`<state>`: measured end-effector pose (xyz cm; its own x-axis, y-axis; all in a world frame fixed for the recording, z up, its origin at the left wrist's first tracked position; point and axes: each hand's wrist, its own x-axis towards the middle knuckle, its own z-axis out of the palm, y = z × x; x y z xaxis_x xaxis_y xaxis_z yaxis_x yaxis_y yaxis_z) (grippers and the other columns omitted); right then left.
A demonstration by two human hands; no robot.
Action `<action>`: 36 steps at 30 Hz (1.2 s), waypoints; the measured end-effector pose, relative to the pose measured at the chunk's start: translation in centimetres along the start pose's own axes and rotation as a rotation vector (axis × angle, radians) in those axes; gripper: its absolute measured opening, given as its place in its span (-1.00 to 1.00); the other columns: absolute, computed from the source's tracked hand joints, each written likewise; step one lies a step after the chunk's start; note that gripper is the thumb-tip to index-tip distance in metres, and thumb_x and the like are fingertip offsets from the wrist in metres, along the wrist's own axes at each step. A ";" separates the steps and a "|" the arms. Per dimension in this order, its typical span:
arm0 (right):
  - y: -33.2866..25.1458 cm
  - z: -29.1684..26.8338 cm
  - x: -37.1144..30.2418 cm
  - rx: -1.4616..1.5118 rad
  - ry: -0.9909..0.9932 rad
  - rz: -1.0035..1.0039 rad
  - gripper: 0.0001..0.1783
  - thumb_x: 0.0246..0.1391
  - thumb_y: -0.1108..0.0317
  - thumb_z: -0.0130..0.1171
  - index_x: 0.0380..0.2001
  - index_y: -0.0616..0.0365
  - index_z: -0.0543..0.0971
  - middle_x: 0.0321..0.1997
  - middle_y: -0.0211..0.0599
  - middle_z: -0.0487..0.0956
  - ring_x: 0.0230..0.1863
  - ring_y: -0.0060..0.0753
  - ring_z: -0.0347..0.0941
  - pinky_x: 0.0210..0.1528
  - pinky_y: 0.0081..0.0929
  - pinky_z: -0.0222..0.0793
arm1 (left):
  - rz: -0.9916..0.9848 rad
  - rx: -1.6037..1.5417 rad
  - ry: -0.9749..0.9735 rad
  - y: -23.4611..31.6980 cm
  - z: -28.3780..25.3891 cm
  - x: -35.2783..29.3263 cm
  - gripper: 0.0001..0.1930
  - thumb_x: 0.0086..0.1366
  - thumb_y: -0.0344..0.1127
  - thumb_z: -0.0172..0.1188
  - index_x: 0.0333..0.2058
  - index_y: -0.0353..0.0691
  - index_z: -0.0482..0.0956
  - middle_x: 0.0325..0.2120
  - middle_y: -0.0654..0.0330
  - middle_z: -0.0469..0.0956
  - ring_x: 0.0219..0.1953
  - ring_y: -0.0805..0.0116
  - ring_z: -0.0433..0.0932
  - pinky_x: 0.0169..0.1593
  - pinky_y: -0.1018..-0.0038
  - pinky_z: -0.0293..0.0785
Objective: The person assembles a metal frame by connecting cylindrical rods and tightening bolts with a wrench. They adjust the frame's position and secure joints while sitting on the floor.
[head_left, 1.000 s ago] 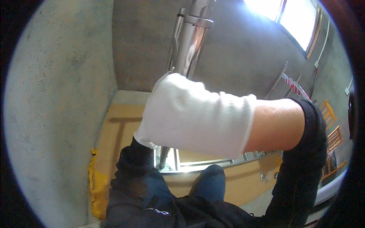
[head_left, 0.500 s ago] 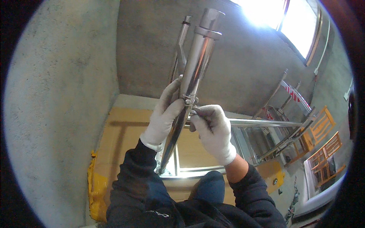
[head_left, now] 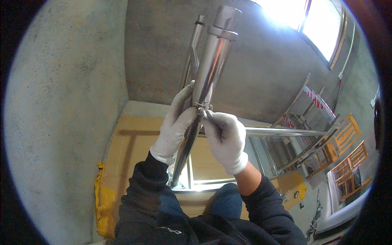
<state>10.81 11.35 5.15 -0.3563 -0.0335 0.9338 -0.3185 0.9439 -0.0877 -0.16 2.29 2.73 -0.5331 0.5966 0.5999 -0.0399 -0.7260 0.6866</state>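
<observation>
1. While the head view looks down, the left hand (head_left: 169,138), white-gloved, curls around the shiny metal post (head_left: 210,67), its thumb alongside.
2. Just beside that thumb, the right hand (head_left: 226,143), also gloved, pinches at a small metal fitting (head_left: 201,110) on the post; whether the fitting is loose, I cannot tell.
3. Between the hands the post slants, its wide, collared end uppermost, with a slimmer tube (head_left: 197,34) on its left.
4. Beyond the right hand, a metal rail (head_left: 281,132) runs toward wooden chairs (head_left: 347,132).
</observation>
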 end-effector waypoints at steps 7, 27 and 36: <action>-0.7 -0.3 0.2 0.012 -0.039 0.039 -0.83 -0.01 0.57 0.28 -0.32 0.24 0.51 -0.51 -0.18 0.58 -0.56 -0.41 0.51 -0.49 -0.54 0.38 | 0.012 0.014 0.014 -0.2 -0.1 0.0 -0.46 0.39 -0.31 -0.08 0.29 -0.25 0.03 -0.11 -0.07 0.51 -0.06 0.22 0.53 0.06 0.33 0.45; -1.0 -0.3 0.8 0.040 -0.100 0.137 -0.82 -0.02 0.49 0.25 -0.31 0.14 0.50 -0.53 -0.17 0.53 -0.52 -0.13 0.53 -0.48 -0.31 0.40 | -0.015 -0.042 0.057 0.1 0.5 -0.1 -0.39 0.37 -0.17 0.05 0.28 -0.27 0.05 -0.10 -0.06 0.51 -0.05 0.22 0.53 0.07 0.36 0.44; -1.3 -4.8 9.1 -0.567 -0.761 -0.544 -0.92 -0.13 0.33 0.14 -0.51 0.03 0.48 -0.61 -0.36 0.49 -0.54 -0.25 0.54 -0.60 -0.34 0.41 | -0.057 0.002 0.069 1.7 0.8 -0.4 -0.43 0.33 -0.37 0.00 0.29 -0.29 0.10 0.15 0.09 0.32 0.17 0.35 0.32 0.24 0.45 0.20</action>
<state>12.20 11.41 15.41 -0.8023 -0.5016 0.3235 -0.2158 0.7491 0.6263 0.71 1.06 4.02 -0.5868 0.6118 0.5304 -0.0703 -0.6911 0.7194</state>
